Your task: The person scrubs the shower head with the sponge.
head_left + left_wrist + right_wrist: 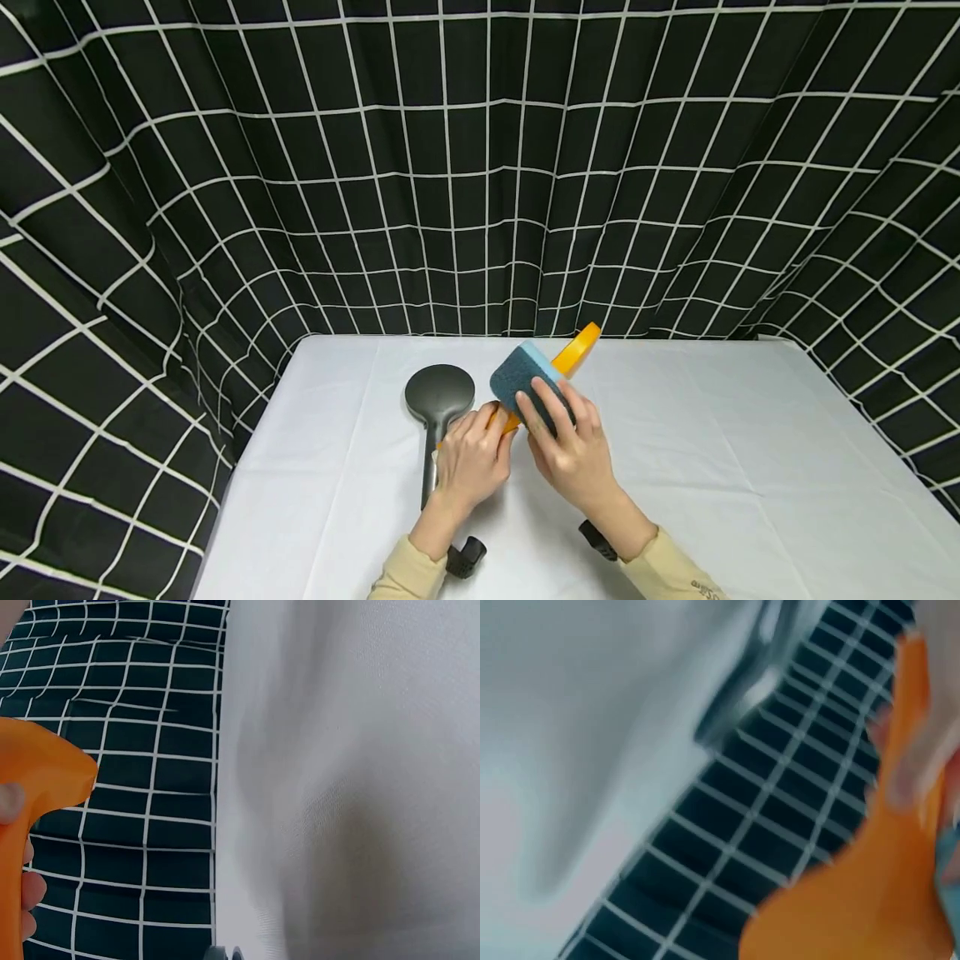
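My left hand (472, 460) grips the handle of an orange thing (576, 351) whose broad, rounded head resembles a shower head. It is held tilted, the head pointing up and right. My right hand (576, 457) holds a sponge (517, 379), light blue with a dark scouring face, over the orange thing's middle; the sponge hides that part. In the right wrist view the orange thing (855, 900) widens from its handle into the head. A dark grey hand shower (440, 392) lies on the table beside my left hand, which covers part of its handle.
The white-covered table (697, 433) extends to both sides. Black curtains with a white grid (465, 192) enclose its back and sides. Dark wrist devices (467, 557) sit at both wrists.
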A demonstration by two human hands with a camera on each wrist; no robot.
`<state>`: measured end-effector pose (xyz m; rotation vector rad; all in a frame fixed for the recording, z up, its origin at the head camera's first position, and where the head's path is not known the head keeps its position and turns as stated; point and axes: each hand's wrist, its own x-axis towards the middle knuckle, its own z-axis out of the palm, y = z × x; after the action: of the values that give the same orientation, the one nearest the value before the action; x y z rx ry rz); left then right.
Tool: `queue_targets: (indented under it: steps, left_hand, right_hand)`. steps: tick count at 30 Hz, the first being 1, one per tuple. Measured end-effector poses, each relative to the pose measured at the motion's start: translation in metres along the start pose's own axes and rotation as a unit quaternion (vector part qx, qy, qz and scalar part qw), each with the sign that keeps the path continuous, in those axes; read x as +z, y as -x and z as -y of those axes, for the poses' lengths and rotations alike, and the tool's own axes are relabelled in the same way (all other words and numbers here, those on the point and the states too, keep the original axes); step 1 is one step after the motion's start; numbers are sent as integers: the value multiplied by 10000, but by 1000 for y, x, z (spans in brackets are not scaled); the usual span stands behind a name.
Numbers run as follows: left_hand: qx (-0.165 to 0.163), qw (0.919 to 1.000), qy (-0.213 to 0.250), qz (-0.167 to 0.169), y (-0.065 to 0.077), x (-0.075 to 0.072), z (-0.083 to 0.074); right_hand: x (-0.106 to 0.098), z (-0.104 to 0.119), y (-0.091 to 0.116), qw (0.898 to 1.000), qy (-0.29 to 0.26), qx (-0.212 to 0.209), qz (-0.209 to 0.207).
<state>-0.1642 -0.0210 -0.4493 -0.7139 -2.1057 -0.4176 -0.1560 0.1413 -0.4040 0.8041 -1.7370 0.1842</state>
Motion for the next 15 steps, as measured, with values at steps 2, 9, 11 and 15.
queue_targets:
  steps: [2,9,11,15]
  left_hand:
    - [23,10000,4,-95,0,1,-1]
    - [-178,9986,459,-207,3,5,0]
    - [-307,9954,874,-235,4,6,0]
    - [-861,9695,2282,-246,3,6,-1]
  right_hand:
    - [-3,-8,-5,9987,-295,399,-119]
    - [-21,-43,-33,9352,-1748,3058,-378]
    - [-28,-46,-38,8995,-2126,3807,-267]
    - [-35,-48,-33,8236,-2624,5027,97]
